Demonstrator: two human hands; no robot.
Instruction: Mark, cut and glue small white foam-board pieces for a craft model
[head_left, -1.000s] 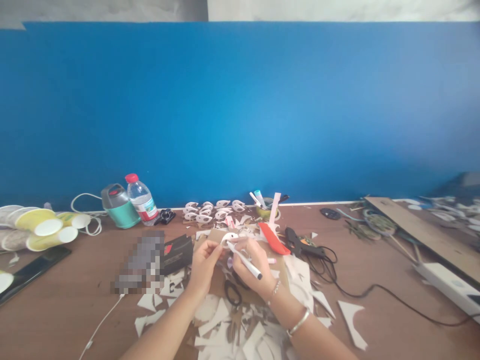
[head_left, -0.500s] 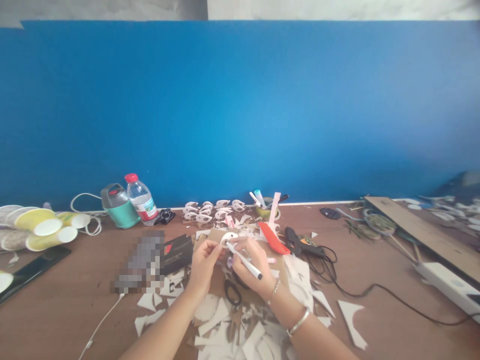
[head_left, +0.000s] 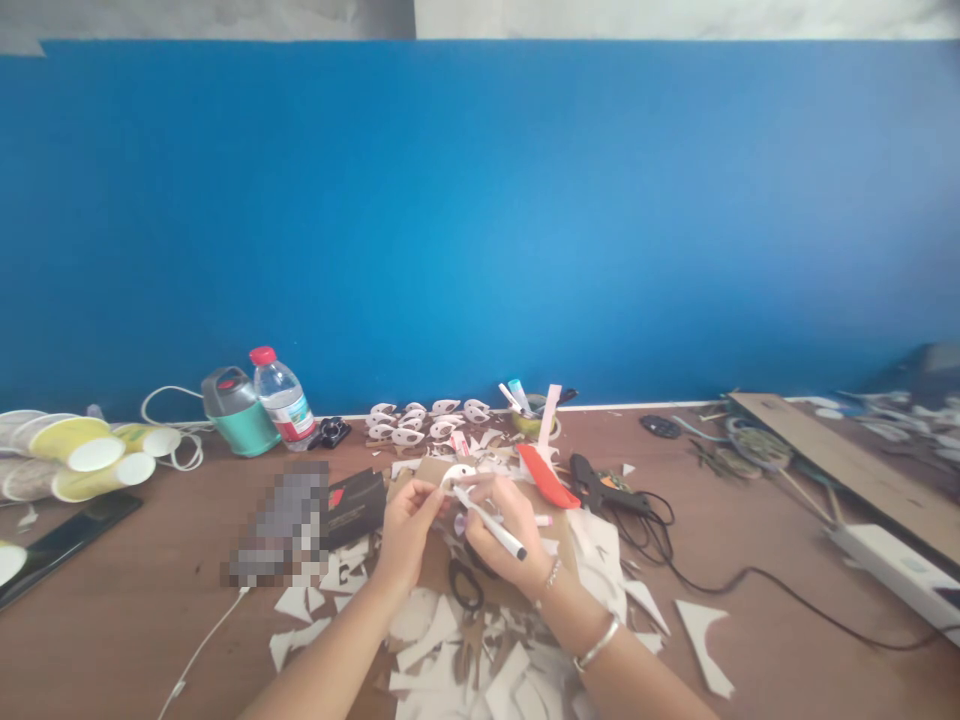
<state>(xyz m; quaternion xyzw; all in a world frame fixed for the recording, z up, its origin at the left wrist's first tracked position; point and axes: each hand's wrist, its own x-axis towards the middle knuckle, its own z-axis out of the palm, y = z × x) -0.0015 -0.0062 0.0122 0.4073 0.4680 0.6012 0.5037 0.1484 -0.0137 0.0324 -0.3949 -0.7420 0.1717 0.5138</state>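
Observation:
Between thumb and fingers, my left hand (head_left: 411,520) pinches a small white bird-shaped paper cutout (head_left: 454,474) with a dark eye dot. My right hand (head_left: 508,525) is closed around a white marker pen (head_left: 491,520) with a dark end; its tip points at the cutout. Below the hands lies a pair of scissors (head_left: 468,590), handles partly hidden, on brown cardboard (head_left: 433,575). White paper scraps (head_left: 435,640) surround them. Several finished-looking bird cutouts (head_left: 409,436) with dark dots sit in rows beyond my hands.
Left are a water bottle (head_left: 283,398), a teal-and-grey container (head_left: 238,415), paper cups (head_left: 82,445) and a black box (head_left: 354,508). On the right lie an orange-red piece (head_left: 547,478), a glue gun (head_left: 604,488) with its cord and a white power strip (head_left: 896,565). A pen holder (head_left: 531,425) stands behind.

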